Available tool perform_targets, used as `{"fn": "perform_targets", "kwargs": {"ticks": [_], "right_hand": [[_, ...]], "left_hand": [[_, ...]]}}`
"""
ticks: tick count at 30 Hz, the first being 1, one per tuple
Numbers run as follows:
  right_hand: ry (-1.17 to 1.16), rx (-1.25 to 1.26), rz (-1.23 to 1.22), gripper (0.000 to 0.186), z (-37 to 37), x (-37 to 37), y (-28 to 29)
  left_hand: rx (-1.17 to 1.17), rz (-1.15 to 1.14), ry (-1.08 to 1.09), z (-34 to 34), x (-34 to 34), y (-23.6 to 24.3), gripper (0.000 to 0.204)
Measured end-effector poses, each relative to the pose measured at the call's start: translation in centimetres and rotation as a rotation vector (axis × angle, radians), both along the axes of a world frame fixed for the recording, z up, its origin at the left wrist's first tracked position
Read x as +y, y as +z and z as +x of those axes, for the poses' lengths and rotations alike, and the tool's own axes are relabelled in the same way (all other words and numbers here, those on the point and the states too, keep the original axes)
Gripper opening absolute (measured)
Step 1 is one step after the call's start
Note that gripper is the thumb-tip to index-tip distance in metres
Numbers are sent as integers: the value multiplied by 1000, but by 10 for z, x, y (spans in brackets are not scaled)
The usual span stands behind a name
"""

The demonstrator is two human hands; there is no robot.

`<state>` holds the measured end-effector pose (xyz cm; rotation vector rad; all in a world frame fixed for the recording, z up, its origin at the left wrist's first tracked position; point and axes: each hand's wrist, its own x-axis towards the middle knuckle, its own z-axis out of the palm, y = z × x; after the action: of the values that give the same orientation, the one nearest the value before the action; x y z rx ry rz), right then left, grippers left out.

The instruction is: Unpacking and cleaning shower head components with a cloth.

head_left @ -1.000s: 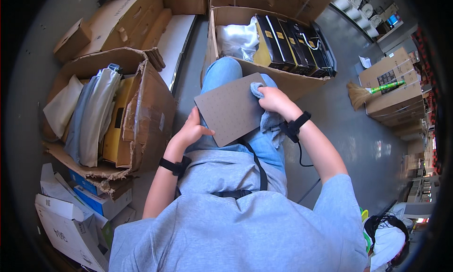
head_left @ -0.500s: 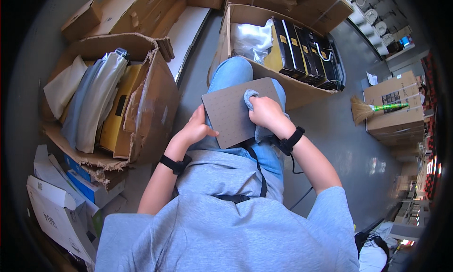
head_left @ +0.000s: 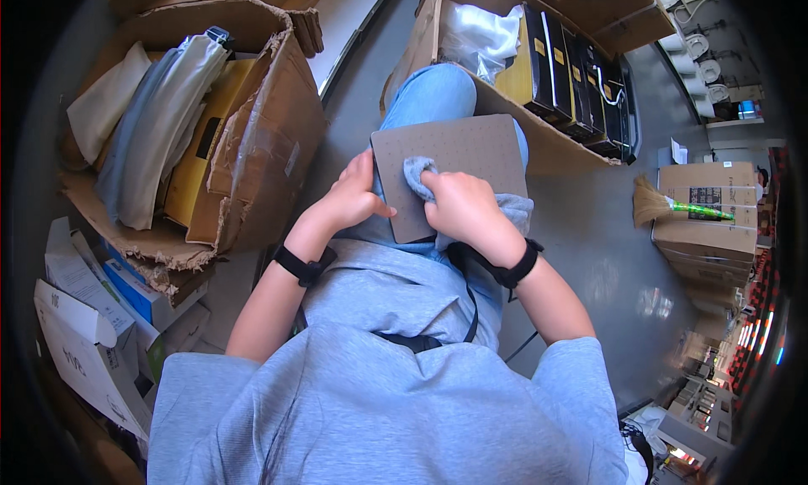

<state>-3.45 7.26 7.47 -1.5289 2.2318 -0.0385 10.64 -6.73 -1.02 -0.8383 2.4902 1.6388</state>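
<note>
A flat, square grey-brown panel [head_left: 471, 148] with faint rows of dots rests tilted on my lap, over my jeans. My left hand [head_left: 352, 201] grips its left edge, the thumb lying along the lower left corner and the other fingers by the rim. In my right hand [head_left: 463, 206] a grey-blue cloth [head_left: 418, 175] is bunched between the fingers and pressed on the panel's face, left of its middle. The loose end of that cloth hangs out on the right side of the hand, over the panel's lower right corner.
On the left stands a torn cardboard box [head_left: 282, 140] with wrapped pieces and a yellow box. Flattened cartons [head_left: 93, 359] lie below it. Ahead, an open carton [head_left: 425, 43] holds black-and-yellow boxes. A broom [head_left: 665, 203] leans by a taped carton [head_left: 703, 233] on the right.
My right hand has moved the cloth leftward across the panel, and more of its loose end shows. The panel has turned slightly. My left hand keeps its hold; the whole view has shifted a little.
</note>
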Motion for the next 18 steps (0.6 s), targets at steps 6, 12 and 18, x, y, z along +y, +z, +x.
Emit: {"fn": "perform_targets", "kwargs": {"ticks": [6, 12, 18], "right_hand": [[13, -35, 42, 18, 13, 45, 3], [-47, 10, -26, 18, 22, 67, -4], [-143, 76, -74, 24, 17, 73, -10]], "left_hand": [[15, 22, 0, -1, -1, 1, 109], [-11, 34, 4, -2, 0, 2, 111], [-17, 54, 12, -1, 0, 4, 112]]}}
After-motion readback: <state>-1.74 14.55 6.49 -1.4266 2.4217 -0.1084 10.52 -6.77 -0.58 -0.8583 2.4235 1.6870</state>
